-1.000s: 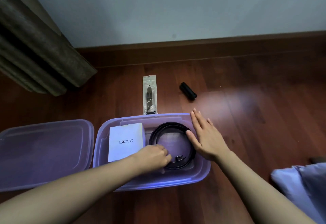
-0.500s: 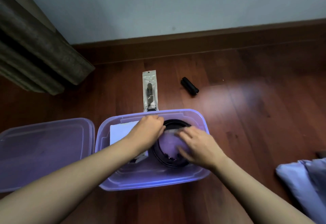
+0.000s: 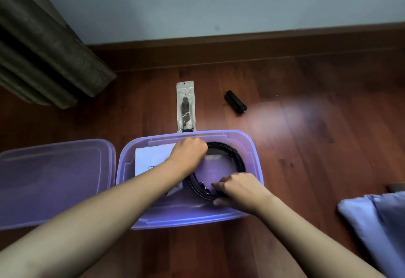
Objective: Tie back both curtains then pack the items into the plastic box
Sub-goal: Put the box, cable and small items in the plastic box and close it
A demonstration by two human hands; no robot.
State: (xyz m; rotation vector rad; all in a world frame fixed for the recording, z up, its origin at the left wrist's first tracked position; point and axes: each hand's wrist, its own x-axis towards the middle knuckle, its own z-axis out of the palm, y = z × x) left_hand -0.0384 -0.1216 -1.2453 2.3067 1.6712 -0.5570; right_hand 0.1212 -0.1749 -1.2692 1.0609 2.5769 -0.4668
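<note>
Belt (image 3: 238, 160), black and coiled in a loop, lies in the right half of the purple plastic box (image 3: 255, 157), which stands open on the wooden floor (image 3: 306, 146); the left hand (image 3: 189, 153) curls its fingers down over the far left arc of the coil and grips it; the right hand (image 3: 237, 186) pinches the near arc beside the buckle, thumb below and fingers above; a white booklet (image 3: 151, 157) lies in the box's left half, partly under the left forearm; the lid (image 3: 54, 179) lies flat just left of the box; a clear packet (image 3: 185, 107) and a black cylinder (image 3: 235, 102) lie on the floor beyond the box, the packet touching its far rim; a brown curtain (image 3: 43, 47) hangs at far left; pale cloth (image 3: 377, 223) lies at right.
</note>
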